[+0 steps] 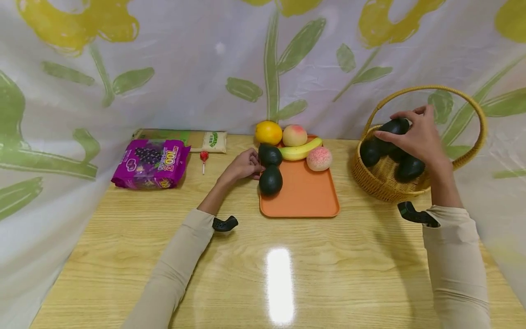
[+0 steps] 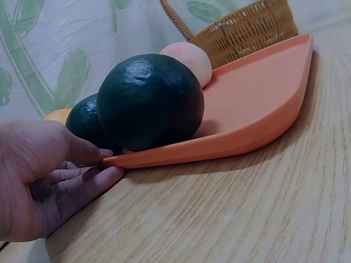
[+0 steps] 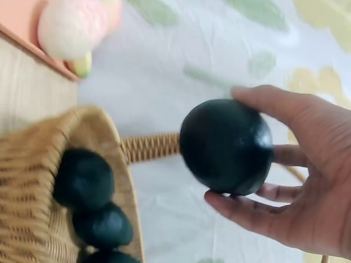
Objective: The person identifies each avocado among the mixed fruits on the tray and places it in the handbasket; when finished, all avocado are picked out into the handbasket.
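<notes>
My right hand (image 1: 423, 137) grips a dark green avocado (image 3: 225, 147) between thumb and fingers, above the wicker basket (image 1: 370, 185). Several more avocados (image 1: 410, 169) lie inside the basket. With thumb above and fingers below, my left hand (image 2: 49, 175) pinches the left rim of the orange tray (image 1: 304, 196). Just beside that hand, two avocados (image 1: 270, 180) rest on the tray along its left side. Behind them on the tray are a banana (image 1: 300, 150), a pinkish peach (image 1: 319, 159), another peach (image 1: 295, 135) and an orange fruit (image 1: 269, 133).
A purple candy bag (image 1: 149, 164) lies at the back left, in front of a flat brown packet (image 1: 205, 141). Next to it is a red lollipop (image 1: 204, 156). The basket's tall handle (image 1: 478, 123) arches up by my right arm. A flowered cloth (image 1: 185, 68) hangs behind the table.
</notes>
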Action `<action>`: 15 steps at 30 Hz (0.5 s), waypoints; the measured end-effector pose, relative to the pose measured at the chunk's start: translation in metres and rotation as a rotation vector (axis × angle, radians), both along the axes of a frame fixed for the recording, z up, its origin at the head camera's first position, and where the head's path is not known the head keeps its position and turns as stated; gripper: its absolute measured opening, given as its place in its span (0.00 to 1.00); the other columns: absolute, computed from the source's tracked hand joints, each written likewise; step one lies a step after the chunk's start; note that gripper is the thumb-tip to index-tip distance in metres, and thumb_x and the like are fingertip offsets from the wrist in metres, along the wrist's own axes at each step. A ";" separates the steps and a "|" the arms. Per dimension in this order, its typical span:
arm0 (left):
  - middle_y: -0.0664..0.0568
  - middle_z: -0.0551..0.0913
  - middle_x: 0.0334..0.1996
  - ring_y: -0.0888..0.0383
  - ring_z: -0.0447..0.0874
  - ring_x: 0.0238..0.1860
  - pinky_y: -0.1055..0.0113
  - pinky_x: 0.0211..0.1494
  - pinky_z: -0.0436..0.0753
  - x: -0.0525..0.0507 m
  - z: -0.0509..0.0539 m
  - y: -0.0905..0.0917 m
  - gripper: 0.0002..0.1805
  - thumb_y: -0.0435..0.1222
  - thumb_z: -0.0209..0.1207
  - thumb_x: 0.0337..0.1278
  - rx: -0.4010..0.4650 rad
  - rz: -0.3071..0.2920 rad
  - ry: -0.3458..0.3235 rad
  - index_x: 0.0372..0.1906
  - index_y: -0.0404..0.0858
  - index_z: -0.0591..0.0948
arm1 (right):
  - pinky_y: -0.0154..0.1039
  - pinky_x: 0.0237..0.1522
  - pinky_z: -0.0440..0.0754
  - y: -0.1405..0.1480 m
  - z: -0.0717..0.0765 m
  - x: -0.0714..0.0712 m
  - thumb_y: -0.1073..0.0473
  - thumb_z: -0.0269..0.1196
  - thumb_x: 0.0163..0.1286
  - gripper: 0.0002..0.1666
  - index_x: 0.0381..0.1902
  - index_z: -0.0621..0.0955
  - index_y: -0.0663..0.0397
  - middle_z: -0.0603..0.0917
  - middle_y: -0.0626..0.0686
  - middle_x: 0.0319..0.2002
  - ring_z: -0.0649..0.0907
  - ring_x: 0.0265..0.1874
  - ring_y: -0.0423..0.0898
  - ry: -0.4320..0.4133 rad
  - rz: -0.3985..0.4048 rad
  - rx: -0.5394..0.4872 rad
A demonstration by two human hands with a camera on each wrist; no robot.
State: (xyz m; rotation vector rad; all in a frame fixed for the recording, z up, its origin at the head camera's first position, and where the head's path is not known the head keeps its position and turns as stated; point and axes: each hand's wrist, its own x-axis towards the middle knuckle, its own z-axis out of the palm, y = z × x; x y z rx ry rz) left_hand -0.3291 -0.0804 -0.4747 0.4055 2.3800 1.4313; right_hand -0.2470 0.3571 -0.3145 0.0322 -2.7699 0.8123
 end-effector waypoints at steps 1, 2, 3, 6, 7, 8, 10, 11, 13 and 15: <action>0.45 0.79 0.38 0.55 0.84 0.36 0.71 0.36 0.89 0.000 0.000 0.000 0.15 0.29 0.62 0.64 0.016 -0.003 -0.018 0.51 0.31 0.72 | 0.66 0.53 0.70 0.006 0.001 -0.001 0.40 0.72 0.66 0.41 0.65 0.78 0.64 0.57 0.71 0.69 0.68 0.55 0.69 -0.035 -0.003 0.005; 0.45 0.80 0.38 0.56 0.84 0.36 0.71 0.36 0.89 0.000 0.000 0.001 0.14 0.28 0.61 0.64 0.024 -0.003 -0.030 0.51 0.31 0.71 | 0.70 0.56 0.69 0.011 0.003 -0.002 0.39 0.71 0.67 0.43 0.66 0.77 0.65 0.56 0.74 0.71 0.67 0.59 0.72 -0.072 -0.006 0.009; 0.44 0.80 0.38 0.56 0.85 0.35 0.71 0.35 0.90 -0.001 0.000 0.001 0.14 0.28 0.61 0.65 0.030 -0.006 -0.043 0.51 0.31 0.71 | 0.72 0.57 0.69 0.016 0.003 -0.004 0.39 0.70 0.67 0.44 0.67 0.76 0.67 0.55 0.76 0.72 0.66 0.61 0.75 -0.105 -0.009 0.018; 0.43 0.82 0.40 0.57 0.85 0.35 0.71 0.35 0.90 -0.003 0.002 0.000 0.14 0.27 0.60 0.65 0.031 -0.006 -0.051 0.51 0.31 0.71 | 0.70 0.56 0.73 0.028 0.005 -0.010 0.38 0.69 0.68 0.45 0.66 0.76 0.70 0.62 0.81 0.69 0.69 0.60 0.76 -0.175 -0.002 0.071; 0.42 0.82 0.40 0.57 0.86 0.35 0.71 0.35 0.90 -0.003 0.002 0.000 0.14 0.27 0.60 0.65 0.029 -0.005 -0.048 0.52 0.30 0.71 | 0.65 0.51 0.77 0.032 0.004 -0.013 0.38 0.69 0.68 0.44 0.65 0.77 0.70 0.70 0.81 0.64 0.73 0.55 0.74 -0.192 0.001 0.098; 0.42 0.82 0.40 0.57 0.85 0.35 0.72 0.34 0.90 -0.002 0.002 -0.001 0.15 0.27 0.60 0.64 0.028 -0.001 -0.045 0.52 0.30 0.71 | 0.59 0.46 0.79 0.034 0.003 -0.015 0.38 0.70 0.67 0.44 0.64 0.78 0.70 0.76 0.79 0.57 0.76 0.49 0.70 -0.204 0.005 0.123; 0.41 0.82 0.40 0.56 0.85 0.34 0.72 0.33 0.89 -0.003 0.003 -0.001 0.15 0.27 0.61 0.64 0.026 0.008 -0.044 0.52 0.30 0.71 | 0.47 0.37 0.78 0.039 0.000 -0.021 0.37 0.71 0.66 0.43 0.62 0.80 0.69 0.84 0.70 0.40 0.78 0.39 0.61 -0.241 0.018 0.179; 0.41 0.81 0.40 0.56 0.85 0.34 0.72 0.33 0.89 -0.002 0.002 -0.001 0.15 0.27 0.61 0.64 0.027 0.009 -0.047 0.52 0.30 0.71 | 0.43 0.34 0.75 0.042 -0.001 -0.023 0.37 0.72 0.65 0.44 0.61 0.81 0.69 0.84 0.67 0.36 0.76 0.34 0.57 -0.266 0.025 0.198; 0.42 0.81 0.40 0.56 0.85 0.34 0.72 0.33 0.89 -0.002 0.003 0.000 0.15 0.27 0.61 0.64 0.022 0.002 -0.044 0.52 0.30 0.71 | 0.39 0.31 0.75 0.047 -0.004 -0.027 0.37 0.73 0.65 0.44 0.61 0.81 0.70 0.85 0.65 0.33 0.79 0.32 0.54 -0.325 0.040 0.219; 0.42 0.82 0.40 0.57 0.85 0.35 0.72 0.34 0.89 -0.003 0.002 0.001 0.15 0.28 0.61 0.64 0.026 -0.009 -0.042 0.52 0.31 0.71 | 0.39 0.30 0.80 0.052 -0.006 -0.030 0.38 0.73 0.65 0.44 0.62 0.80 0.71 0.86 0.68 0.40 0.82 0.31 0.53 -0.385 0.050 0.224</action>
